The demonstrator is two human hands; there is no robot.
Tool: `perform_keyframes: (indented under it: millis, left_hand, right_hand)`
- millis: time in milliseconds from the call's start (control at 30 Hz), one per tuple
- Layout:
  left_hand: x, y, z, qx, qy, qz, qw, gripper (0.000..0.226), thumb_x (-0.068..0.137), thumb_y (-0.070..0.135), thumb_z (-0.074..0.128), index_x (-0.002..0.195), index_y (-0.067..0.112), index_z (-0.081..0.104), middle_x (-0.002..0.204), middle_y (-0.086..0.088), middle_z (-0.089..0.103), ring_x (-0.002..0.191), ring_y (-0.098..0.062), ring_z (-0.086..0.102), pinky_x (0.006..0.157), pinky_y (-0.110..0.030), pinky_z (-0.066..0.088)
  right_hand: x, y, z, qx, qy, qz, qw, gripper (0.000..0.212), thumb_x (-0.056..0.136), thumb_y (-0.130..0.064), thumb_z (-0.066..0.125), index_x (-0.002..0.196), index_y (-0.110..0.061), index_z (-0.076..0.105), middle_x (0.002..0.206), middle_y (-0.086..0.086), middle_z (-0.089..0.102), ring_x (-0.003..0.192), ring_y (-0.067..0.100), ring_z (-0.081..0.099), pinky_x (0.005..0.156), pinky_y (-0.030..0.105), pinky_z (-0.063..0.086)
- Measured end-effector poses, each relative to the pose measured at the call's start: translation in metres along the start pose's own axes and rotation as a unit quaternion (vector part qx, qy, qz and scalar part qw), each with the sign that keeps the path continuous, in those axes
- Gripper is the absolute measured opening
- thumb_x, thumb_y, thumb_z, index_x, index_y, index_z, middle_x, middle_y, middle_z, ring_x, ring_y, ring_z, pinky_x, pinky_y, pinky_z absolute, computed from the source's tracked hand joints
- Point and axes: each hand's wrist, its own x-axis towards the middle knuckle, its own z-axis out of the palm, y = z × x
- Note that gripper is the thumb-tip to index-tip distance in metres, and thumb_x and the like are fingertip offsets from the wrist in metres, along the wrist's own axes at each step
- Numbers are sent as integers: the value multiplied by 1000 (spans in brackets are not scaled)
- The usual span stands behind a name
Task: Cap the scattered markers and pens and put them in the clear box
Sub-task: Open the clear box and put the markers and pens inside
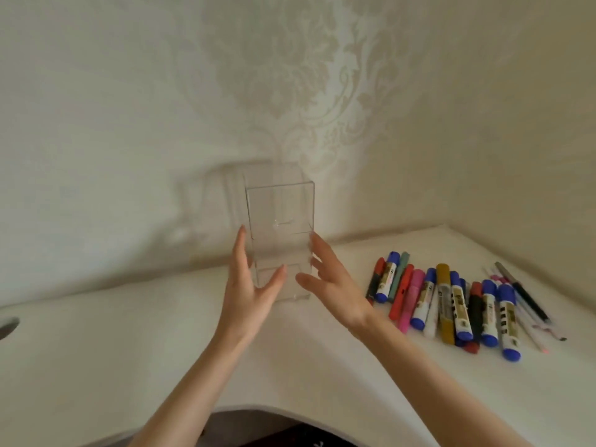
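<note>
A tall clear box (280,214) stands upright on the white table (129,333) near the wall, nothing inside it. My left hand (250,291) lies along its left side with straight fingers, the thumb reaching across the front. My right hand (329,282) is spread at its right side, fingertips at the box's edge. Whether either hand touches the box is hard to tell. A heap of markers (451,304) with blue, red, pink and gold caps and bodies lies to the right, with thin pens (529,301) at its far end.
A patterned wall rises close behind the box and bends round the table's right corner. A dark round thing (8,325) shows at the table's left edge. The table's curved front edge (258,409) runs near my body.
</note>
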Motion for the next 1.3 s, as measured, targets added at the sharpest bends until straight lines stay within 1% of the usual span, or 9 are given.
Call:
perform_keyframes:
  millis: [200,333,533,733,867,1033,1133,1200,1300]
  left_hand:
    - [-11,5,14,-23,-84,35,996,81,82,35,66,127,64,5,153,14,21,139,-3,23,112,-42,31]
    - [-17,12,21,18,-100,56,993,75,83,34,64,137,53,14,143,17,31,131,-3,34,107,-41,37]
    - [-12,35,13,27,-70,141,987,57,86,13,59,136,28,37,144,9,35,134,3,27,105,-2,17]
    - [22,75,4,-90,-118,130,980,64,75,12,44,123,53,33,137,32,32,130,16,25,104,-2,21]
    - [54,92,7,-122,-156,125,972,70,76,13,41,124,61,26,146,18,28,135,-2,28,106,-20,27]
    - [87,92,17,-113,-163,121,973,70,91,5,41,136,53,16,142,14,33,119,-1,44,88,-17,37]
    - [94,83,23,-130,-144,89,977,69,84,18,47,144,37,17,133,20,41,105,5,47,88,-20,38]
    - [89,76,29,-127,-140,72,979,71,78,24,45,145,27,20,138,16,38,116,3,43,98,-23,34]
    - [77,67,34,-98,-159,84,979,70,79,28,45,145,21,21,148,12,24,136,-3,24,111,-23,21]
  right_hand:
    - [-25,1,-9,-3,60,-5,998,68,90,-9,51,143,-39,19,140,-24,31,135,8,31,113,34,26]
    - [-45,-4,-31,-52,89,-20,994,69,91,-13,53,140,-45,17,141,-21,32,135,9,28,109,33,25]
    - [-52,-28,-43,-112,148,-95,978,68,81,-17,48,137,-47,23,152,-15,20,139,3,16,107,26,16]
    - [-21,-61,-57,-46,163,-167,971,78,70,-13,44,142,-41,28,150,-18,28,138,-1,22,102,18,18]
    - [11,-83,-68,-3,170,-195,966,78,71,-10,41,142,-39,29,151,-16,29,139,2,24,115,30,21]
    - [40,-91,-75,-19,178,-166,970,49,96,-46,35,141,-51,16,151,-6,28,135,8,29,110,40,28]
    - [51,-93,-77,-52,206,-160,964,46,100,-44,24,145,-42,15,151,6,29,122,-2,44,114,49,26]
    - [57,-92,-79,-48,217,-144,964,46,101,-37,23,147,-33,17,146,19,32,110,3,51,114,48,25]
    - [63,-85,-77,-30,218,-134,966,46,101,-37,24,147,-33,17,154,0,23,139,9,26,116,38,18]
